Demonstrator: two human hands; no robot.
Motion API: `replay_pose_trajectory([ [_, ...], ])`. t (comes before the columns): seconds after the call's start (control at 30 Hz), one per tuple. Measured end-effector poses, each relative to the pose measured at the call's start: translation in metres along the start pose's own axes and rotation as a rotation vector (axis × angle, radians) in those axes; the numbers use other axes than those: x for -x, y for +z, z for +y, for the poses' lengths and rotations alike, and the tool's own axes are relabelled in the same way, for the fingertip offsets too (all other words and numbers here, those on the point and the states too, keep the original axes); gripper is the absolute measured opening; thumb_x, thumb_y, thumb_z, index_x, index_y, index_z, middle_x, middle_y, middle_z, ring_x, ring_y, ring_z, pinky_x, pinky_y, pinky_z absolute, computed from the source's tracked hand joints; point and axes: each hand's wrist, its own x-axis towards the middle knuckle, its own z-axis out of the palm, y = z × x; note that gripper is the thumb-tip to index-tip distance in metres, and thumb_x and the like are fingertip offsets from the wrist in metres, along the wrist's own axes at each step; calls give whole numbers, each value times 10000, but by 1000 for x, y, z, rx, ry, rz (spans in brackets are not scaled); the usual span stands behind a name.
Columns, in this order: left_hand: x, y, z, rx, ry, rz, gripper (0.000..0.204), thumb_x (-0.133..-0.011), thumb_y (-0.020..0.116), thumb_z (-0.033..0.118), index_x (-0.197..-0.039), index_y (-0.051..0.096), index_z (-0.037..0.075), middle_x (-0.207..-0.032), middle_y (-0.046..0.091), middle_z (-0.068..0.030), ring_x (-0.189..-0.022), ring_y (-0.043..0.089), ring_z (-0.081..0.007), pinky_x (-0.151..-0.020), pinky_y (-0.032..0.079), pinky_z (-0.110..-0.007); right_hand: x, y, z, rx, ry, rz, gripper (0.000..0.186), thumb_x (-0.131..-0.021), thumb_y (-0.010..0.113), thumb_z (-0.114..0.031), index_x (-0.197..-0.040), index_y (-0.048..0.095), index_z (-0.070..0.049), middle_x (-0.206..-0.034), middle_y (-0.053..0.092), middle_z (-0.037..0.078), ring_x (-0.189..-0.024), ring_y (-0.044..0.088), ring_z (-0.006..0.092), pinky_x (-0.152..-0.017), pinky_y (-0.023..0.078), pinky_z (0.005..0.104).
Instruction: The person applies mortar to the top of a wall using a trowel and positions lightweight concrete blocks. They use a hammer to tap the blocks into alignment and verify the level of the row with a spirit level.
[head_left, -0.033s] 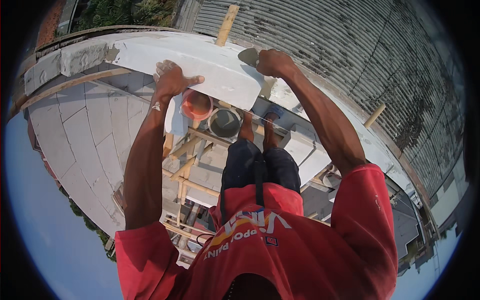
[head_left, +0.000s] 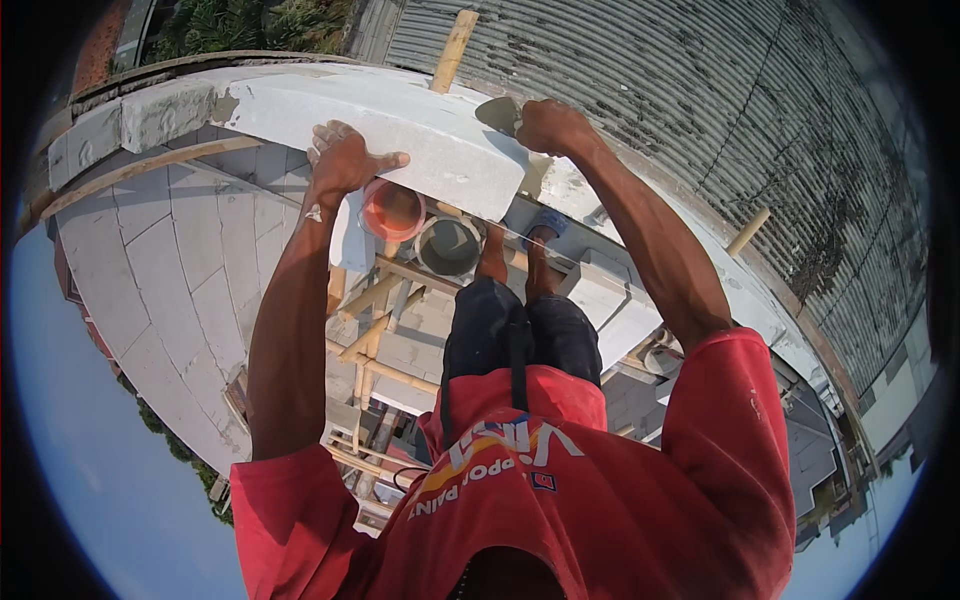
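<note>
A long white lightweight concrete block (head_left: 440, 150) lies along the top of the wall. My left hand (head_left: 342, 158) rests on its near edge, thumb stretched along the front face and fingers spread over the top; white dust coats the fingertips. Toward the block's right end, my right hand (head_left: 553, 127) is closed around a trowel, whose handle the fist hides. The trowel's grey blade (head_left: 497, 115) points left, at the far edge of the block's top. Grey mortar (head_left: 533, 178) shows on the wall just past that end.
Below the block, an orange bucket (head_left: 393, 210) and a dark-rimmed bucket (head_left: 448, 246) stand near my feet. Bamboo scaffold poles (head_left: 400, 375) cross underneath. One wooden stake (head_left: 455, 50) rises behind the wall, another (head_left: 748, 232) farther right. A corrugated roof (head_left: 640, 70) lies beyond. White blocks (head_left: 600, 285) sit beside my legs.
</note>
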Motion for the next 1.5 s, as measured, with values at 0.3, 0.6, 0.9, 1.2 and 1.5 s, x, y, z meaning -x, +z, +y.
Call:
replay_pose_trajectory([
  [0.3,-11,-3,5,45,39,-77,1461,-658,748,787,-1399,142,-317,-1451,143,-560,-1441,112,-629,-1172,139,-644,18,7,105,-495,-11,-49,516,-840,623,-532,-843,696,-21,-635,617,95,-574,602,187,-520,450,379],
  [0.6,-47,17,-35,-113,113,30,1040,-700,741,772,-908,640,-242,-883,671,-359,-875,697,-444,-835,543,-486,164,14,122,-1406,-69,195,505,-937,704,-381,-1200,612,40,-856,647,62,-580,561,74,-457,415,207],
  [0.9,-22,-24,0,-191,144,-169,1263,-678,610,903,-1163,574,-262,-1140,619,-420,-1151,624,-458,-981,474,-499,382,116,108,-1924,-118,377,666,-817,767,-245,-1348,495,51,-984,617,107,-658,600,143,-581,467,267],
  [1.2,-43,-53,-2,-686,236,-165,1252,-728,390,974,-1156,643,-174,-1213,621,-373,-1194,610,-439,-1004,469,-497,486,285,40,-2156,229,647,606,-840,706,-258,-1325,543,67,-918,607,88,-552,530,101,-502,417,223],
  [1.5,9,-19,102,-394,850,100,893,-840,720,611,-1431,479,-14,-1377,557,-289,-1252,574,-374,-1030,465,-422,466,359,-29,-2433,94,1126,632,-864,675,-288,-1338,490,89,-935,608,120,-550,535,130,-471,417,240],
])
